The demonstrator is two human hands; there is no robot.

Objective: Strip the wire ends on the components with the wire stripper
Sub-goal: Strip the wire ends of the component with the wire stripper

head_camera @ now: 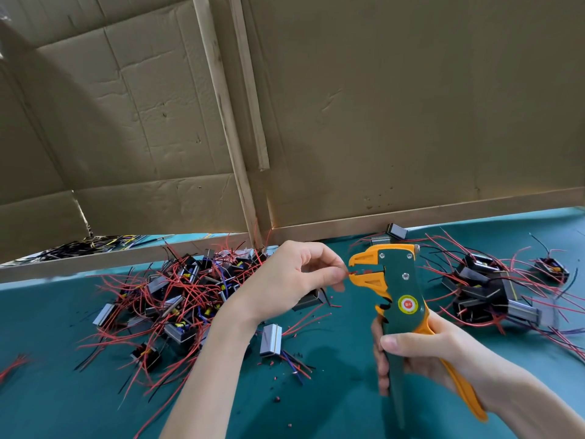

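Observation:
My right hand point(421, 356) grips the handles of a green and orange wire stripper point(397, 289), held upright with its orange jaws pointing left. My left hand point(291, 280) pinches a red wire end point(349, 274) between thumb and forefinger and holds it at the mouth of the jaws. The component point(308, 301) that this wire seems to belong to hangs half hidden under my left hand. A large pile of small components with red wires point(186, 296) lies to the left. A second pile point(487, 289) lies to the right.
The work surface is a teal mat point(332, 391) dotted with small bits of cut insulation. One loose component point(270, 340) lies between my forearms. Cardboard walls point(380, 106) and a wooden post point(234, 137) close off the back. Black and yellow wires point(85, 243) lie beyond the left wall.

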